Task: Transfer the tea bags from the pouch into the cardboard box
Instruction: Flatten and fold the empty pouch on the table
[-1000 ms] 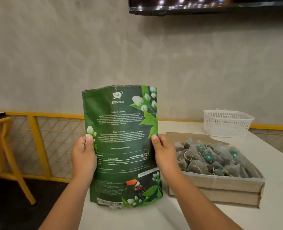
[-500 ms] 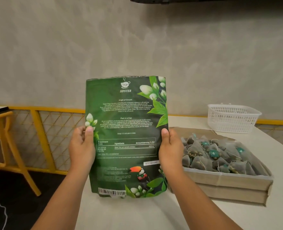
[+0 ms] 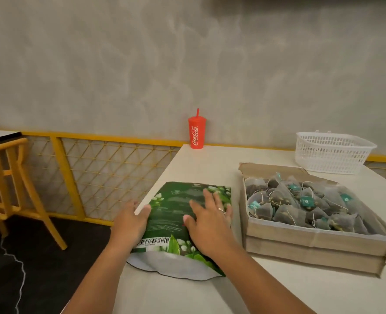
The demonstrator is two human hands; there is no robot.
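On the table [image 3: 210, 164], near its left edge, a green pouch [image 3: 176, 214] lies flat. Its printed side faces up, with white flowers and a bar code near the person. Its pale bottom end points toward the person.

The left hand [image 3: 130, 220] is at the pouch's left edge. Its thumb lies on top of the pouch, and its fingers curl down past the edge. This part is blurry, so the hand only seems to pinch the edge between thumb and fingers. The right hand [image 3: 206, 225] lies on the middle of the pouch with its fingers straight and spread, grasping nothing. One finger wears a ring [image 3: 221, 209].

Just to the right of the pouch sits the box [image 3: 300, 241], open at the top. It is full of tea bags [image 3: 300, 205], grey little pyramids with strings and teal tags. The pouch and the box are close but may not touch.

Behind the box, by the wall, stands a white basket [image 3: 332, 152]. A red cup [image 3: 196, 132] with a straw stands at the table's far left corner. Left of the table runs a yellow fence [image 3: 74, 168], and a yellow chair [image 3: 6, 177] stands on the dark floor.
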